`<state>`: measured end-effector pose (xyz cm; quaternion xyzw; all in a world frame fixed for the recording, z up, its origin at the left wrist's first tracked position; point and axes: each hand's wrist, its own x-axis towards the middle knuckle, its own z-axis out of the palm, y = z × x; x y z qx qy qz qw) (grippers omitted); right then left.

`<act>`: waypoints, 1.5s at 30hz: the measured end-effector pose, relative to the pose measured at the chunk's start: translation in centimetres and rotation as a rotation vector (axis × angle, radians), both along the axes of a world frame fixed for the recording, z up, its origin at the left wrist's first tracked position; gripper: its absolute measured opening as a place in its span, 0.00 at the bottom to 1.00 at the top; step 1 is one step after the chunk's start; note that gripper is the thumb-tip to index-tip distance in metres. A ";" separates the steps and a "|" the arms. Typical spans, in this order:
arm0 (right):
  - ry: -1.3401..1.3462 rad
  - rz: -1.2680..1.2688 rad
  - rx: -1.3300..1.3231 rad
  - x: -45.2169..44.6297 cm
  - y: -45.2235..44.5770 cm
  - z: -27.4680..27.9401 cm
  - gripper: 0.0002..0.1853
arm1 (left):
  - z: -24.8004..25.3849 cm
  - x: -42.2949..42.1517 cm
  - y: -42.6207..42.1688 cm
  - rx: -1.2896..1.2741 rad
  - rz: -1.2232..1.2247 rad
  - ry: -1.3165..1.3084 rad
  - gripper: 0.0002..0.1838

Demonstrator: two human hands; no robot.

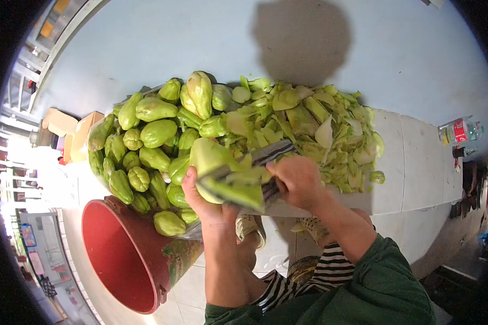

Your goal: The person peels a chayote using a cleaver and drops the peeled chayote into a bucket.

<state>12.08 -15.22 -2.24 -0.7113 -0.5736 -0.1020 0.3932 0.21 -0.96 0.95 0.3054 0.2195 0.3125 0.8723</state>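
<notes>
My left hand (pixel 207 207) is wrapped around a pale green chayote (pixel 207 156) from below, above the middle of the pile. Closed around a handle, my right hand (pixel 298 181) holds a knife (pixel 249 177) whose broad blade lies across the chayote. Motion blurs the blade and green reflections or peel cover it, so its exact edge is unclear. Several whole chayotes (pixel 158 133) are heaped beyond and left of my left hand. A mound of green peelings and cut pieces (pixel 325 130) lies past my right hand.
At the lower left, a large red bucket (pixel 114 260) faces me with its open mouth, beside the heap. Cardboard boxes (pixel 81 132) stand at the left. A plastic bottle with a red label (pixel 461 131) is at the far right. A pale wall (pixel 200 38) rises behind the pile.
</notes>
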 end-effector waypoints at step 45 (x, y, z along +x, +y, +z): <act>0.412 -0.138 -0.083 1.4 0.3 -1.6 0.17 | -0.3 -0.3 0.3 -0.067 -0.135 -0.049 0.34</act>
